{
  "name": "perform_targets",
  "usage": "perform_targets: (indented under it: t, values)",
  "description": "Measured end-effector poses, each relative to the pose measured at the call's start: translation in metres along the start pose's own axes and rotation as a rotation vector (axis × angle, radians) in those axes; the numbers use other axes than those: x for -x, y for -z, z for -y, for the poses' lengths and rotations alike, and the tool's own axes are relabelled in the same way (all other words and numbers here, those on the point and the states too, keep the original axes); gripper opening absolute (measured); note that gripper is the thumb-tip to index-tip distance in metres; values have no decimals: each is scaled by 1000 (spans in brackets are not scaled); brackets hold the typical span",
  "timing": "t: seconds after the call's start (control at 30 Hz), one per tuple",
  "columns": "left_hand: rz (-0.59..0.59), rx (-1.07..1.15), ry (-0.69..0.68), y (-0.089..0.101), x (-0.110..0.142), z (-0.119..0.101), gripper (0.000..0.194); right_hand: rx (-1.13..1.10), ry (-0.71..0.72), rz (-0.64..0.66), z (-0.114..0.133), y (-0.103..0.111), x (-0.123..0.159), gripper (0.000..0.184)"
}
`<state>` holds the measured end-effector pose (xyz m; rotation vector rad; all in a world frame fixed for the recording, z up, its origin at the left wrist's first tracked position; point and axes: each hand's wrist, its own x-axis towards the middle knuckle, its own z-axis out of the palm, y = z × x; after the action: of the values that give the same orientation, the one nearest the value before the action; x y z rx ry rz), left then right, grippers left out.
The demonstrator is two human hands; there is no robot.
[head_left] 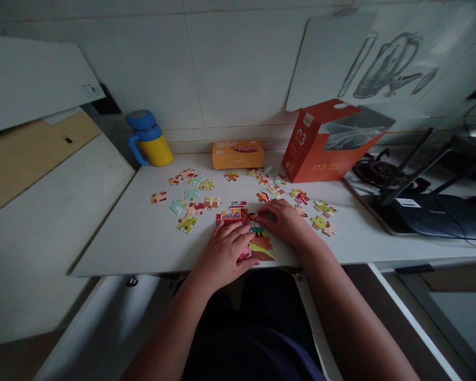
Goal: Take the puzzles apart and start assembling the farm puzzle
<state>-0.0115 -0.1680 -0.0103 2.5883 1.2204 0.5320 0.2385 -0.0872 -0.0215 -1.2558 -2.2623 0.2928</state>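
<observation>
A partly joined jigsaw puzzle [263, 244] lies near the front edge of the white table, showing brown, green and red patches. My left hand [227, 248] rests flat across its left side with the fingers outstretched, hiding part of the picture. At the upper right edge of the joined part, my right hand [280, 219] is closed in a pinch on a small puzzle piece [254, 216], most of it covered by the fingertips. Loose puzzle pieces [188, 223] are scattered to the left, and more pieces [324, 208] lie to the right.
Against the tiled wall stand an orange box [238, 154], a blue and yellow flask [149, 138] and a larger open red box [325, 145] with plastic inside. A black router with antennas [432, 206] and a stove burner [384, 172] are at the right. White boards [43, 211] lean at the left.
</observation>
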Motion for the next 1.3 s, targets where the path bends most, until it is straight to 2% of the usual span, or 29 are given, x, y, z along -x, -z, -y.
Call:
perform_targets:
  t: [1.3]
  values:
    - [-20, 0, -2, 0, 0, 0, 57, -10, 1, 16, 6, 6, 0, 14]
